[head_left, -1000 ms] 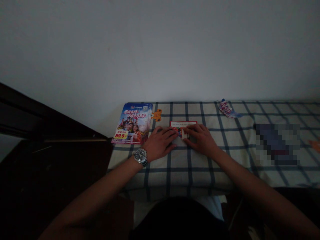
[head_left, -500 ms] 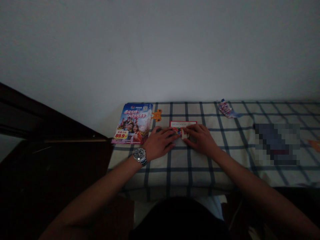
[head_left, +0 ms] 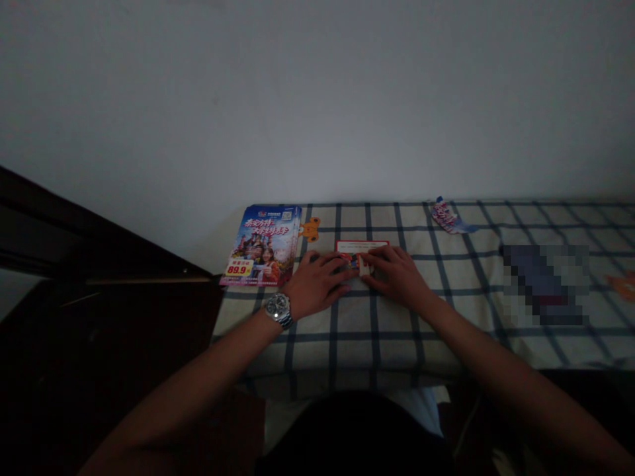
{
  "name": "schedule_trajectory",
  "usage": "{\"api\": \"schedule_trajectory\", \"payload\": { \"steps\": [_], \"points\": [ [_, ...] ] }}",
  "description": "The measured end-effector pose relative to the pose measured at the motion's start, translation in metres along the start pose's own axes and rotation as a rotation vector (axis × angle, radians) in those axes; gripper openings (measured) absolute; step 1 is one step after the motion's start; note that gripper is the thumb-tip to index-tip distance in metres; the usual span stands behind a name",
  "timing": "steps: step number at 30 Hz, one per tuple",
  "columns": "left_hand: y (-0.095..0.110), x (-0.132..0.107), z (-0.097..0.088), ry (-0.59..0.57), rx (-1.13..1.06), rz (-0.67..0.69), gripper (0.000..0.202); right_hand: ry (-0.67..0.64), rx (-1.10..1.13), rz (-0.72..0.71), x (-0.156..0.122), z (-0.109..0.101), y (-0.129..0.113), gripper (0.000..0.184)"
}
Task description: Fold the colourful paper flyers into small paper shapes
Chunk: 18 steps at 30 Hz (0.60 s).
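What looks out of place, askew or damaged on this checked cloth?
A printed paper scrap lies crumpled and tilted at the far edge of the checked cloth, apart from the neat flyer stack at the left. A small orange shape pokes out beside that stack. Nothing looks spilled.

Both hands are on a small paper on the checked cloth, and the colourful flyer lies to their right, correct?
Not quite: the head view shows the flyer lying to their left, beside the left hand. The rest holds: left hand and right hand rest on the small paper on the checked cloth.
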<state>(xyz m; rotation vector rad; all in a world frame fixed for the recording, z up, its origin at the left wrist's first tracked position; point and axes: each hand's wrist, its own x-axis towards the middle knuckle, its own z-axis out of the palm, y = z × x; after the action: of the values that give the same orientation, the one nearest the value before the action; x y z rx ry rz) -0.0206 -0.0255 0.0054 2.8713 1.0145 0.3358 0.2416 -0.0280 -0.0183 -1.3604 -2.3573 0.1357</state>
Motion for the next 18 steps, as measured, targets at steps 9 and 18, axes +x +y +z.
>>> {"api": "schedule_trajectory", "payload": {
  "steps": [9,18],
  "points": [
    [0.002,-0.002,0.002,-0.014,0.04,-0.007,0.04,0.006,0.002,-0.016,-0.003,0.002,0.001,0.048],
    [0.011,0.001,0.0,-0.015,0.087,-0.004,0.042,-0.004,-0.043,-0.009,-0.003,0.0,-0.005,0.046]
  ]
}}
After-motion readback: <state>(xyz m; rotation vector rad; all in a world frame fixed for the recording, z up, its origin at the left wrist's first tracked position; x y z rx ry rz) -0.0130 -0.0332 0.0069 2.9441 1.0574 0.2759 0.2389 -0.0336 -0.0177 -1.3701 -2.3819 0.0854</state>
